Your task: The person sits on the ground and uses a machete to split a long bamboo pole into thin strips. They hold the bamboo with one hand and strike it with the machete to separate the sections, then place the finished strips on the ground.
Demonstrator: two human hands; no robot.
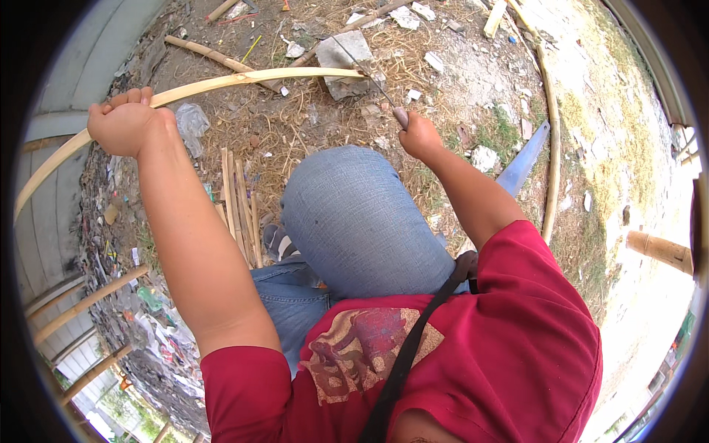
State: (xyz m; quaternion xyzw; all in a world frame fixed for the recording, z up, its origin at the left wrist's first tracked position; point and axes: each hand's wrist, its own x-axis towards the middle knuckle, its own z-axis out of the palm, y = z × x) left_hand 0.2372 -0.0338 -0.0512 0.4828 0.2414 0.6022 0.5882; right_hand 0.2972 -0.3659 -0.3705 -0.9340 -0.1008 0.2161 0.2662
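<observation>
My left hand (pixel 133 122) is closed round a long, pale split bamboo strip (pixel 214 83), which bows from the left edge across to the middle. The strip's far end lies over a grey concrete block (pixel 345 50) on the ground. In my right hand (pixel 419 136) is the handle of a knife (pixel 373 83) with a long, thin dark blade. That blade slants up and left over the block and crosses at the strip's end; whether it bites into the bamboo I cannot tell. My bent knee in blue jeans (pixel 354 214) is between my arms.
A blue saw blade (pixel 524 162) lies right of my right forearm. Beyond it runs a long bamboo pole (pixel 551 140). Several cut bamboo sticks (pixel 240 199) lie left of my knee. Litter, dry shavings and a clear plastic bag (pixel 193 127) cover the ground by a grey wall (pixel 74 81).
</observation>
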